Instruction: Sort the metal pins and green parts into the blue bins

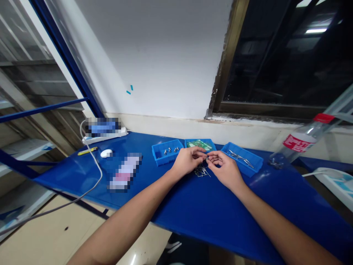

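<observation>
My left hand and my right hand meet above the blue table, fingertips pinched close together. Whatever small piece is between them is too small to make out. Just below the fingers lies a loose pile of thin metal pins, partly hidden by my left hand. Behind my hands stand three blue bins. In the left bin sit several small metal fittings. Green-tinted packets fill the middle bin, and long thin metal rods lie in the right bin.
On the table's left are a blurred flat item, a white mouse-like object, a yellow cutter and a grey cable. A red-capped plastic bottle stands at right. White power strips lie at both sides; a wall rises behind.
</observation>
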`<state>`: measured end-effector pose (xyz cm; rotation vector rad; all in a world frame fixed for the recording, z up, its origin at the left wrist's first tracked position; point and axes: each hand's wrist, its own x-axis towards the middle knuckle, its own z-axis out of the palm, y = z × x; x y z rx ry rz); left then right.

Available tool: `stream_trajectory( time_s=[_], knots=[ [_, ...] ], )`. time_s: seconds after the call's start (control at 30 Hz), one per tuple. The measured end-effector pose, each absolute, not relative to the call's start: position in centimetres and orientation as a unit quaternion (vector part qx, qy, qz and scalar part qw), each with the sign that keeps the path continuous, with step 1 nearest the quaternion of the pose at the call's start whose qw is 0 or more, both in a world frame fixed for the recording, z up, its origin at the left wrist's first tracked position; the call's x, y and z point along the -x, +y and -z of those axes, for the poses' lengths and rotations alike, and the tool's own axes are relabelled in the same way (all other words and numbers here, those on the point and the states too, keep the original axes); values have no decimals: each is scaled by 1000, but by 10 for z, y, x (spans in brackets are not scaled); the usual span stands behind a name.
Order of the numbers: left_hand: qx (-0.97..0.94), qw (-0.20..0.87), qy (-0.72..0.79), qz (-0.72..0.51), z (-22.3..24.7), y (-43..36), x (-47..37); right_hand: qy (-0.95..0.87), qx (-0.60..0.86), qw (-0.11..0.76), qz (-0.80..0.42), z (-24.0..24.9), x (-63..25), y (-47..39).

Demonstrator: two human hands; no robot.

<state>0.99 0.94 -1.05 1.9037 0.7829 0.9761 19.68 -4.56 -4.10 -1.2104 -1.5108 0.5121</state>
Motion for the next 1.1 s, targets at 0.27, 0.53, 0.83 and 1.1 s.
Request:
stream_trajectory(
  time_s=[0.27,0.53,0.83,1.1],
  knots=[
    [-854,258,311,-327,3,5,-6,-652,509,549,-123,18,-197,-43],
    [-942,159,187,-231,15,2,-6,-748,472,462,-65,-24,-148,7],
    [-948,116,193,-227,18,1,0,-778,439,444,-66,-43,-114,14],
    [-933,-13,214,-289,-13,10,14,-848,356,391,35,-14,-189,-53]
  ],
)
